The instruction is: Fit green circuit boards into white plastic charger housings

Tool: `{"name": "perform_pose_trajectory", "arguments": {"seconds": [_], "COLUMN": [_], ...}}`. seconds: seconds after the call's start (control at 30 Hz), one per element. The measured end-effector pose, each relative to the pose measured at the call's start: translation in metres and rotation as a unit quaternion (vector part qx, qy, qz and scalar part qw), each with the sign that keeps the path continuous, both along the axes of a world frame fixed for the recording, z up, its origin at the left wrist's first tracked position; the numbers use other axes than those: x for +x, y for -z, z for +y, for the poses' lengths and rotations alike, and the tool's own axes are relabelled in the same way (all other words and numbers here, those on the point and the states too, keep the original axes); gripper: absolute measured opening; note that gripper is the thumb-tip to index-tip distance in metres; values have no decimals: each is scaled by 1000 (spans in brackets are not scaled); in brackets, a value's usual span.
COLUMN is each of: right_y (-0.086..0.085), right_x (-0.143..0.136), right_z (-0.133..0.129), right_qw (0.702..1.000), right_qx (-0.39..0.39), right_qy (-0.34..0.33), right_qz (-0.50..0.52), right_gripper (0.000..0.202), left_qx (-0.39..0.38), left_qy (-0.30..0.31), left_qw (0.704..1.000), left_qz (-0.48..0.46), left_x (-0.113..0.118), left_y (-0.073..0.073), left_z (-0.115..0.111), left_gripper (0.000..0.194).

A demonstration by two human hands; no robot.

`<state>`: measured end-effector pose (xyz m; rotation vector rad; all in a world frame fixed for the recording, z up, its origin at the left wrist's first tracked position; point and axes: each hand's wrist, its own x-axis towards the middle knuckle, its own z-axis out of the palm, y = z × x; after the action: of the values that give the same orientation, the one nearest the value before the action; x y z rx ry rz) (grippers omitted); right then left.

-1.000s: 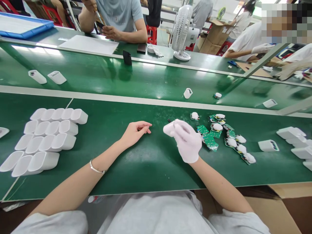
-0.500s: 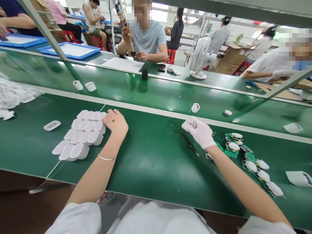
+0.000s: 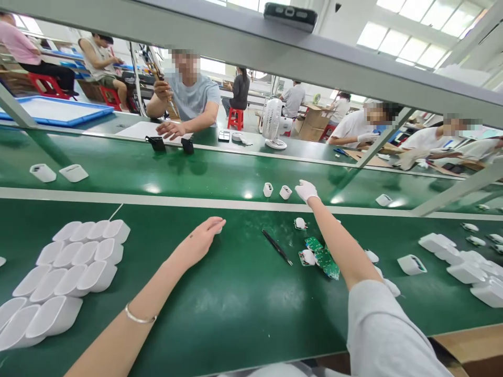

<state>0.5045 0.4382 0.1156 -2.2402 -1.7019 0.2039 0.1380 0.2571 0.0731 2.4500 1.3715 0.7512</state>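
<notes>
My left hand (image 3: 202,238) hovers over the green table, fingers together, with a bit of something pale under the fingertips that I cannot make out. White-gloved, my right hand (image 3: 307,191) reaches over the belt beyond the pale strip; its fingers are curled and whatever they may hold is hidden. Just left of it stand two white housings (image 3: 285,192) with dark insides. Black tweezers (image 3: 277,246) lie between my hands. Green circuit boards (image 3: 326,261) with white parts sit under my right forearm. Rows of white housings (image 3: 84,252) stand at the left.
A metal beam (image 3: 236,39) crosses above, bearing a phone-like device (image 3: 291,17). Across the belt (image 3: 212,180) a person in light blue works near a white fan (image 3: 273,120). More white housings (image 3: 471,264) stand at the right. Two others (image 3: 74,173) lie on the belt's left part.
The view has swung up and right. My left hand has left the white rows for mid-table. My right hand has moved from beside the tweezers to the belt, where two housings now stand together.
</notes>
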Motion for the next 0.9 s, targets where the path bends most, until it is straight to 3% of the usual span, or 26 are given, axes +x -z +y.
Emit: {"name": "perform_pose_trajectory", "arguments": {"seconds": [0.13, 0.27, 0.33, 0.43, 0.5, 0.57, 0.63, 0.73, 0.8, 0.9], "right_y": [-1, 2, -2, -14, -19, -17, -6, 16, 26, 28], "right_x": [25, 22, 13, -7, -26, -50, -77, -107, -110, -92], "right_z": [6, 10, 12, 1, -25, -68, -121, -188, -208, -210], "right_qw": [999, 996, 995, 992, 989, 981, 961, 943, 936, 919], "right_qx": [-22, -77, -100, -115, -112, -106, -94, -102, -120, -117], "right_qy": [40, 21, 5, -46, -95, -147, -241, -298, -303, -344], "right_qz": [-18, -26, -27, -2, 33, 70, 98, 109, 131, 153], "right_gripper": [36, 34, 31, 29, 37, 43, 45, 43, 40, 40], "left_qx": [-4, 23, 33, -21, -87, -133, -149, -158, -165, -177], "left_qy": [29, 28, -15, -142, -189, -175, -152, -150, -140, -105], "left_qw": [998, 993, 993, 984, 973, 971, 974, 973, 973, 971], "left_qz": [-49, -109, -114, -104, -102, -93, -80, -70, -77, -119], "left_x": [11, 18, 19, 20, 20, 21, 22, 23, 23, 24], "left_y": [4, 3, 1, 0, 0, 2, 5, 9, 10, 10], "left_z": [-10, -14, -14, -14, -13, -13, -12, -9, -8, -7], "left_gripper": [38, 20, 24, 50, 64, 70, 69, 66, 68, 79]}}
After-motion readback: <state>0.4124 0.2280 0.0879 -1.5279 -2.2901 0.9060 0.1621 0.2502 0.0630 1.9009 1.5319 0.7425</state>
